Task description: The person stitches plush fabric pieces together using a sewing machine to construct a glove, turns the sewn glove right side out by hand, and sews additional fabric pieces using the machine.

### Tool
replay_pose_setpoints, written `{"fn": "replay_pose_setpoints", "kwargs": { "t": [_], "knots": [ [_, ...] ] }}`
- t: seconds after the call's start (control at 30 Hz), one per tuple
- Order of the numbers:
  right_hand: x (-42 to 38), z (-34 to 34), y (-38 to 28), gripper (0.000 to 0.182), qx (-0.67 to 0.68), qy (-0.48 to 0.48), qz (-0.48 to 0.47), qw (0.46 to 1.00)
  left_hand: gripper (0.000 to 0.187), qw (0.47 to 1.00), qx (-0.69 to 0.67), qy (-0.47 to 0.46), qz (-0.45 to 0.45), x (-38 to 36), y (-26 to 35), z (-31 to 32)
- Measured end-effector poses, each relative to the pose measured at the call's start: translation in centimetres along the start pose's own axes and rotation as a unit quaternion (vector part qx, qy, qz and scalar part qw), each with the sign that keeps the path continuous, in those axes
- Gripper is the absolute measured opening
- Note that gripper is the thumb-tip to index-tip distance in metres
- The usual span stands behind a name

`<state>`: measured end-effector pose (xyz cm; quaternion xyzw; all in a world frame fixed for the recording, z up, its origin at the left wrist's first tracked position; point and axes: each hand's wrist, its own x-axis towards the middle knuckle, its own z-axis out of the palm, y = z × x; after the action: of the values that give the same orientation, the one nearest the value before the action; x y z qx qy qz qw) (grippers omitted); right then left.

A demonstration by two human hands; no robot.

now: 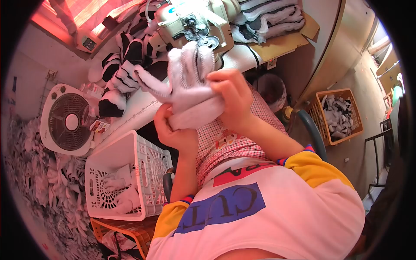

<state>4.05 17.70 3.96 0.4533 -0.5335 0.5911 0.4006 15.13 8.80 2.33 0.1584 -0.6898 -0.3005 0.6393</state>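
A fluffy white glove (190, 93) with dark lines between its fingers is held up in front of me, its fingers pointing away. My left hand (172, 130) grips the cuff at its lower left corner. On the other side, my right hand (234, 93) pinches the glove's right edge near the base of the fingers. Just beyond the glove stands a sewing machine (195, 26) with round metal discs. Black and white glove pieces (125, 76) lie heaped on the table (130, 117), left of the glove.
A white basket (149, 173) with gloves stands at lower left, above an orange crate (143, 229). A box fan (69, 121) is at the left. Stacked gloves (273, 19) lie on cardboard at the back. An orange basket (338, 138) sits on the floor at right.
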Motion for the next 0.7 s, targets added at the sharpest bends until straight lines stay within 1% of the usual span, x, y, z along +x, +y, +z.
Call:
{"fn": "replay_pose_setpoints", "kwargs": {
  "t": [0.03,0.07,0.1,0.17,0.2,0.23,0.27,0.3,0.33,0.37,0.4,0.43,0.47,0.5,0.57,0.6,0.63,0.67,0.7],
  "knots": [
    [0.3,-0.2,0.0,0.019,-0.019,0.018,0.012,1.0,0.029,0.998,0.032,-0.015,0.045,0.2,0.4,-0.2],
    [0.7,-0.4,0.6,0.019,-0.022,0.032,0.03,0.999,0.032,0.989,0.073,-0.015,0.128,0.3,0.6,-0.4],
    [1.1,-0.6,0.6,0.019,-0.022,0.032,0.03,0.999,0.032,0.989,0.073,-0.015,0.128,0.2,0.9,-0.5],
    [1.4,-1.2,0.5,0.018,-0.027,0.003,0.054,0.998,0.029,0.964,0.103,-0.073,0.232,-0.8,1.7,-0.6],
    [1.1,-1.5,0.7,0.02,-0.031,-0.032,0.097,0.994,0.028,0.969,0.063,-0.115,0.21,-1.8,2.2,-0.5],
    [1.0,-1.8,0.7,0.02,-0.033,-0.032,0.1,0.994,0.028,0.969,0.062,-0.118,0.209,-2.3,2.6,-1.2],
    [1.1,-2.1,0.5,0.02,-0.04,-0.053,0.092,0.994,0.027,0.975,-0.006,-0.213,0.069,-2.7,3.1,-2.1],
    [1.0,-2.4,0.5,0.021,-0.047,-0.073,0.085,0.993,0.025,0.948,-0.072,-0.301,-0.074,-2.9,3.3,-2.6],
    [0.6,-2.8,0.7,0.028,-0.033,-0.096,0.092,0.991,0.029,0.899,-0.263,-0.287,-0.201,-3.0,2.7,-3.1],
    [0.6,-3.3,0.3,0.028,-0.031,-0.097,0.097,0.99,0.029,0.899,-0.26,-0.288,-0.206,-2.3,2.5,-3.9],
    [0.9,-4.0,-0.3,0.032,0.189,-0.168,0.266,0.93,0.041,0.785,-0.451,-0.271,-0.326,-1.1,2.7,-4.6],
    [1.1,-4.7,-0.9,0.037,0.394,-0.223,0.414,0.79,0.054,0.623,-0.613,-0.234,-0.426,0.0,3.2,-5.2],
    [1.2,-5.1,-0.7,0.045,0.496,-0.242,0.464,0.693,0.048,0.633,-0.568,-0.164,-0.5,0.6,3.9,-5.5],
    [1.3,-5.6,-1.4,0.041,0.591,-0.235,0.503,0.585,0.047,0.893,-0.294,-0.268,-0.211,-0.9,1.6,-6.3],
    [0.4,-5.7,-2.2,0.034,0.669,-0.197,0.536,0.476,0.058,0.87,-0.32,-0.268,-0.263,0.0,1.4,-6.1],
    [0.1,-5.6,-2.4,0.034,0.669,-0.196,0.535,0.477,0.058,0.869,-0.32,-0.269,-0.263,0.5,1.8,-5.8],
    [-0.3,-5.4,-2.6,0.034,0.703,-0.159,0.557,0.413,0.061,0.812,-0.378,-0.215,-0.389,0.9,2.4,-5.6],
    [-0.5,-5.4,-2.7,0.035,0.732,-0.121,0.576,0.344,0.065,0.734,-0.426,-0.155,-0.506,1.0,2.7,-5.5],
    [-0.5,-5.7,-2.9,0.035,0.731,-0.12,0.577,0.344,0.065,0.733,-0.425,-0.156,-0.508,0.9,2.6,-5.7]
  ]
}}
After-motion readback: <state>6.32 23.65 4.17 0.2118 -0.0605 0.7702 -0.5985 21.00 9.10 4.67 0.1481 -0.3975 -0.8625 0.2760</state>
